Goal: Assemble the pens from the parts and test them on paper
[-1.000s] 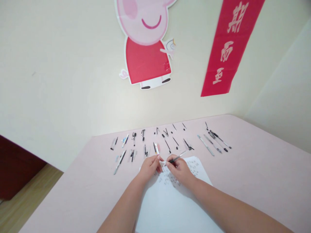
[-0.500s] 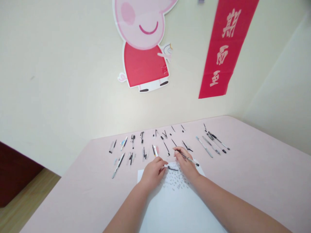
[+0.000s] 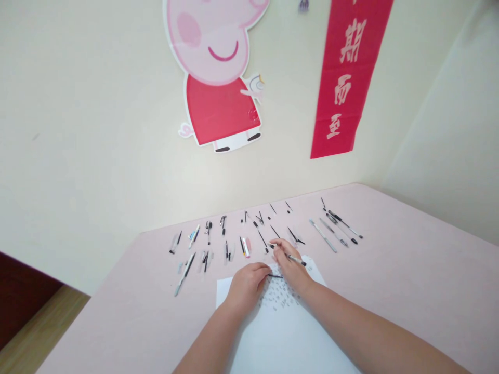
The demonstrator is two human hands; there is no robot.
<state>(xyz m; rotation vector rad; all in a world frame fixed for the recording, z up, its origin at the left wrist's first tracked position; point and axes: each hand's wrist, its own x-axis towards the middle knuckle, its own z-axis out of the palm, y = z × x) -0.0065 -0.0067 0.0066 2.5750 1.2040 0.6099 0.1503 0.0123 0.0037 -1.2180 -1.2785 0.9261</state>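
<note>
Pale wall (image 3: 86, 145) fills the upper bkgd; below it, a pink table (image 3: 390, 291) runs nearly edge to edge. On the wall: cartoon pig cut-out (image 3: 223, 111) in red, w/ a red banner (image 3: 343, 93) w/ pale lettering to its right. White sheet (image 3: 288, 343) on the table, nearest the wearer, dotted w/ small dark marks (image 3: 278, 299) nr its far end.

L hand (image 3: 246, 285) is over the sheet, fingers curled together; a dark stick (image 3: 276, 276) pokes out by the fingertips, but can't tell if it's gripped or just touched. R hand (image 3: 291, 266), just beside, is closed round a slim pen (image 3: 297, 258), held slantwise above the sheet's far edge.

Beyond: approx. 2 rows of pen-part groups (image 3: 184, 274), refills & caps mostly apart. At far right, approx. 4 whole-looking pens (image 3: 323, 236).

Progress, judging by layout: most pens seem in pieces; the one in hand looks unfinished, those at right intact.
</note>
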